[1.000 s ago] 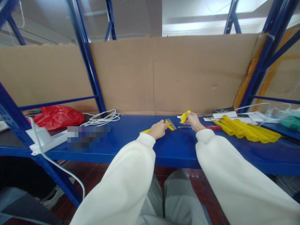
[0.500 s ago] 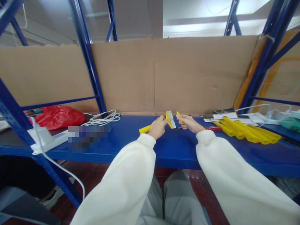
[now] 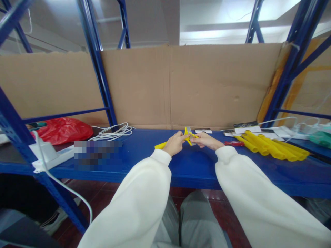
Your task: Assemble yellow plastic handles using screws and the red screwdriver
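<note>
I have the left hand (image 3: 174,144) gripping the yellow scraper (image 3: 186,131) over the blue counter (image 3: 193,167), the right hand (image 3: 207,141) pinching a small yellow piece (image 3: 193,135) at its head; I'd brace the handle (image 3: 160,145), aligning both squarely.

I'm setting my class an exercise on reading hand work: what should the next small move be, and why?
Probably the right hand should turn the small yellow piece into line with the metal blade, because it appears slanted across it while the left hand holds the yellow tool.
</note>
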Demonstrator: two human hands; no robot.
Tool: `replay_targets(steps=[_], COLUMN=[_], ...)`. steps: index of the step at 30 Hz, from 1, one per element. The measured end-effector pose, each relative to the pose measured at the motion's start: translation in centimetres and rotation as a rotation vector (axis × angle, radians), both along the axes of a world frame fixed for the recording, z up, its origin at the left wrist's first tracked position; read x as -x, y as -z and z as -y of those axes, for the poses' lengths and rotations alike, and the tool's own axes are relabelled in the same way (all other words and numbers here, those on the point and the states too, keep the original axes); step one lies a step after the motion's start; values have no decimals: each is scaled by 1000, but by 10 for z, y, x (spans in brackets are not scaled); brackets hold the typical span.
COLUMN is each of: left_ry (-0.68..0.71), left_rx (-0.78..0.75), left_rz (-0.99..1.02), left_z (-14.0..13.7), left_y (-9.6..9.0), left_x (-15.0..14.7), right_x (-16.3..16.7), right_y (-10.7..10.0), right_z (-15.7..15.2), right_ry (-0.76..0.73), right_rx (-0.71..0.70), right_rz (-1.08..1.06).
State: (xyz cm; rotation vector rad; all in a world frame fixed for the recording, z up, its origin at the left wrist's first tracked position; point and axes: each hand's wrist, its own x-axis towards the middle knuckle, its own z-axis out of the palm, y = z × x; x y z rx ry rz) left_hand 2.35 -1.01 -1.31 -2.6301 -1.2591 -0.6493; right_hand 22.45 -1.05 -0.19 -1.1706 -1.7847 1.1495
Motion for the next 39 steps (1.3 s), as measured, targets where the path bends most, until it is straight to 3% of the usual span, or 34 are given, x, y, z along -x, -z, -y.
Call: replay_targets(steps=[20, 33, 39], left_ry=[-78, -55, -52], left_rx=[22, 74, 96], left_rz=[-67, -148, -196], left_z=[9, 12, 10], left_y=[-5, -6, -6], left_x=[0, -4, -3], right_x=[8, -2, -3], right_y=[5, -1, 5], right_z=[0, -10, -18], right_ry=[118, 347, 426], right_rx=[-73, 106, 88], right_rz=[37, -225, -133])
